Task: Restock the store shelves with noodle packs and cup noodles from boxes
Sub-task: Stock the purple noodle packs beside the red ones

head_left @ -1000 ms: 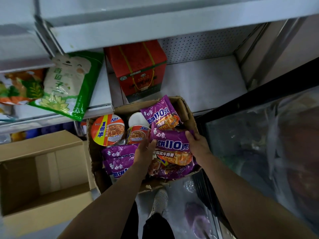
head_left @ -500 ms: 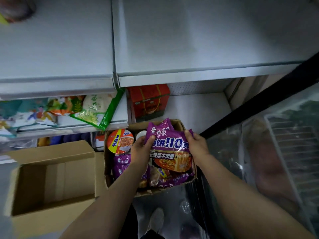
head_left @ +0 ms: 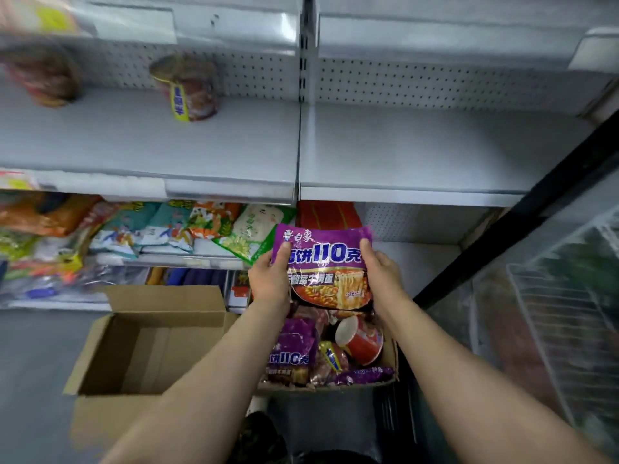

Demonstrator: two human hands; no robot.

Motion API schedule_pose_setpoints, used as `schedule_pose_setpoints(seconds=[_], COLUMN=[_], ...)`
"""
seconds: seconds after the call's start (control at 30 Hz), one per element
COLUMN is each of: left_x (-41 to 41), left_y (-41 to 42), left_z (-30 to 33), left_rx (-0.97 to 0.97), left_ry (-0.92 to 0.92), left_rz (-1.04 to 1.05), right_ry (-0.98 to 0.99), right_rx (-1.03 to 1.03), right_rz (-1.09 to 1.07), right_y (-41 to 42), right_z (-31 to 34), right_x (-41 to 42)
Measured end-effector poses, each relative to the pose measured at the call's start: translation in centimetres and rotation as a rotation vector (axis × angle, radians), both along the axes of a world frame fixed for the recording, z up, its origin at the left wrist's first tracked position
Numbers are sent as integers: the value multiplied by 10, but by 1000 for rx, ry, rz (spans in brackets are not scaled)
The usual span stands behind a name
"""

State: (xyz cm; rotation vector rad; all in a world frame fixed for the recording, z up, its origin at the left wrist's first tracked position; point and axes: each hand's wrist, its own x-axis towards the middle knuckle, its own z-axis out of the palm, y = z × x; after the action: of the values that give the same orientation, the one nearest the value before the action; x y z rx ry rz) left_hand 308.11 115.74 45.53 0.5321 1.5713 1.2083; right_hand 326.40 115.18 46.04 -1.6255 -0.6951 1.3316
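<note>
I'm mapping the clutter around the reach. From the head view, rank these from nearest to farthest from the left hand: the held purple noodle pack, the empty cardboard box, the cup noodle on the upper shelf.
1. Purple noodle pack: held in the left hand, at its left edge.
2. Empty cardboard box: below and left, on the floor.
3. Cup noodle: on the upper shelf, up and left.

Cup noodle at left edge — blurred; stocked box half-hidden behind arms.

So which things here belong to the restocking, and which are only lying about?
Job: purple pack in left hand and right hand; full box; shelf; cup on it.
Lying about: empty box; snack bags; red carton.
</note>
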Motion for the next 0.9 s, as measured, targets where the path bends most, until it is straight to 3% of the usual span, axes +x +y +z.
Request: schedule_pose_setpoints(seconds=[0.23, 0.67, 0.77, 0.9], left_x=[-25, -92, -101, -100], left_y=[-21, -41, -46, -55], left_z=[57, 153, 164, 187], left_rx=[173, 567, 615, 696], left_ry=[-129, 779, 856, 745], left_rz=[127, 157, 202, 230], right_ry=[-225, -296, -342, -333], right_rx=[218, 577, 660, 745], right_rz=[46, 73, 92, 96], right_y=[-10, 5, 9, 8], right_z=[50, 145, 164, 183], right_x=[-32, -74, -80, -85])
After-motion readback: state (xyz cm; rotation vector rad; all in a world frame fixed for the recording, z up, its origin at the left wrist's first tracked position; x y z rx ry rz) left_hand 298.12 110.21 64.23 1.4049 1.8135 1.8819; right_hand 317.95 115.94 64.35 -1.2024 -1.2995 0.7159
